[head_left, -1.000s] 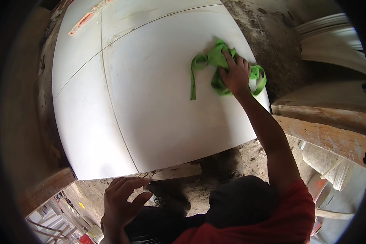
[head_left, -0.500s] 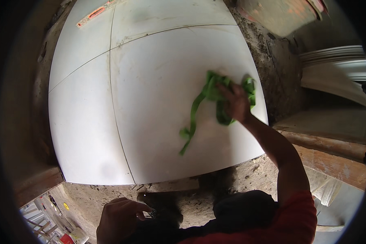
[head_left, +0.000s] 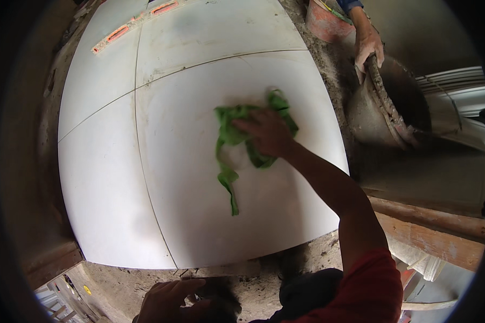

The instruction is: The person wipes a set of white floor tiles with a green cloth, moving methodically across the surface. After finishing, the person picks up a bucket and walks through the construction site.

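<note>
My right hand (head_left: 267, 132) presses a crumpled green cloth (head_left: 234, 126) flat against a large white floor tile (head_left: 194, 177). One strip of the cloth trails toward me over the tile. My left hand (head_left: 170, 299) is low in the view, near my knee, away from the tile; its thumb and forefinger stand apart with nothing visible between them. Part of that hand is in shadow and cut off by the lower edge.
A spirit level (head_left: 137, 24) lies across the far tiles. At the right, another person's hand (head_left: 369, 46) grips the rim of a mortar-crusted bucket (head_left: 369, 116). Behind it stands a reddish bucket (head_left: 328, 21). Wooden beams (head_left: 431, 234) lie at the right.
My right hand has slid the cloth leftward over the tile. The other person's hand has come into view, and the large bucket now lies tilted closer. My left hand's finger and thumb have parted.
</note>
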Demonstrator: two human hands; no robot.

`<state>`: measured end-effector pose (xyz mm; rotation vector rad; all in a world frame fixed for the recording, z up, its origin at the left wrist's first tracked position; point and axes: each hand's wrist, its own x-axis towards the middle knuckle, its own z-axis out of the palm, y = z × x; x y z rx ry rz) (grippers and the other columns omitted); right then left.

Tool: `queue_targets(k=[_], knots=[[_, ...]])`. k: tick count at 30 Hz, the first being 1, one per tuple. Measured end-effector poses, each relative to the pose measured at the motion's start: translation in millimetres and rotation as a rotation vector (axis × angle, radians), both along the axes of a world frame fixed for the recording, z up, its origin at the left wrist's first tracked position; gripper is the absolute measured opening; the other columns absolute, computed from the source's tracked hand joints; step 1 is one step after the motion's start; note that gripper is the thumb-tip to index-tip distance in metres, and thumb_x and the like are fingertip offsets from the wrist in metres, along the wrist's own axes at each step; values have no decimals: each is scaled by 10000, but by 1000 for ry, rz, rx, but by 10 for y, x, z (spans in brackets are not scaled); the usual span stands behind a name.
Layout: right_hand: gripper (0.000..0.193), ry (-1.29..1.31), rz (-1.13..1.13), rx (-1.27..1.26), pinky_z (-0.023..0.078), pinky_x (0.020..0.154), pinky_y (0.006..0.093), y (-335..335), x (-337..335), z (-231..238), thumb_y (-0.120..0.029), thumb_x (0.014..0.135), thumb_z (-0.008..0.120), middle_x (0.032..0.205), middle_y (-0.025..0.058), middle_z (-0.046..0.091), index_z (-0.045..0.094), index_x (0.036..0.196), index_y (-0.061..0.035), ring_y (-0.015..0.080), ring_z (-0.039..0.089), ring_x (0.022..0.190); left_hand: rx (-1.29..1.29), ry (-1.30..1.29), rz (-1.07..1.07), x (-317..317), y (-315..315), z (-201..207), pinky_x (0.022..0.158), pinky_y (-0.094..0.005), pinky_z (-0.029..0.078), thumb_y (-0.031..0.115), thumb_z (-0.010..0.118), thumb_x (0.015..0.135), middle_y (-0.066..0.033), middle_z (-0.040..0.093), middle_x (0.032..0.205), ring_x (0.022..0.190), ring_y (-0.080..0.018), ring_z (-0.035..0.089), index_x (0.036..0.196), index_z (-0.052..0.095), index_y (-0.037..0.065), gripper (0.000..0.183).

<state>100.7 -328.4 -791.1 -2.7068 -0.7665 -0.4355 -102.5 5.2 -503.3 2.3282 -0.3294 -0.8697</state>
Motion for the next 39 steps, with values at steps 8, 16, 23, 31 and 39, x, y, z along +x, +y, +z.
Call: queue_targets(k=[8, 16, 23, 31, 39], knots=[[594, 19, -638, 205, 494, 996, 449, -1209, 1427, -118, -204, 838, 749, 1194, 113, 644, 595, 1387, -369, 381, 584, 1132, 80, 125, 188, -79, 156, 167, 675, -364, 525, 148, 792, 832, -90, 691, 852, 717, -241, 633, 1261, 659, 95, 452], [640, 127, 443, 299, 437, 1076, 471, 1188, 1013, -15, -187, 733, 788, 1256, 58, 579, 644, 1334, -351, 313, 519, 1233, 68, 106, 149, 14, -67, 87, 682, -360, 535, 121, 787, 834, -98, 696, 858, 738, -232, 656, 1243, 667, 74, 429], [693, -19, -88, 107, 461, 1042, 477, -229, 960, 60, -142, 791, 752, 1223, 149, 583, 564, 1434, -321, 367, 539, 1203, 108, 112, 256, -4, 121, 104, 683, -348, 541, 128, 785, 847, -97, 698, 864, 742, -229, 665, 1256, 661, 74, 431], [639, -140, -102, 217, 472, 977, 490, 535, 1100, -161, -206, 771, 768, 1205, 130, 588, 613, 1379, -327, 358, 552, 1135, 180, 42, 324, -214, 230, 142, 707, -370, 556, 124, 794, 830, -117, 693, 894, 787, -264, 671, 1247, 660, 88, 439], [550, 203, 852, 259, 464, 1004, 489, 2067, -234, 251, -172, 801, 712, 1125, 91, 575, 653, 1323, -336, 301, 544, 1149, 183, 11, 517, -441, 275, 413, 706, -359, 547, 89, 782, 843, -107, 682, 860, 771, -236, 667, 1223, 669, 38, 400]])
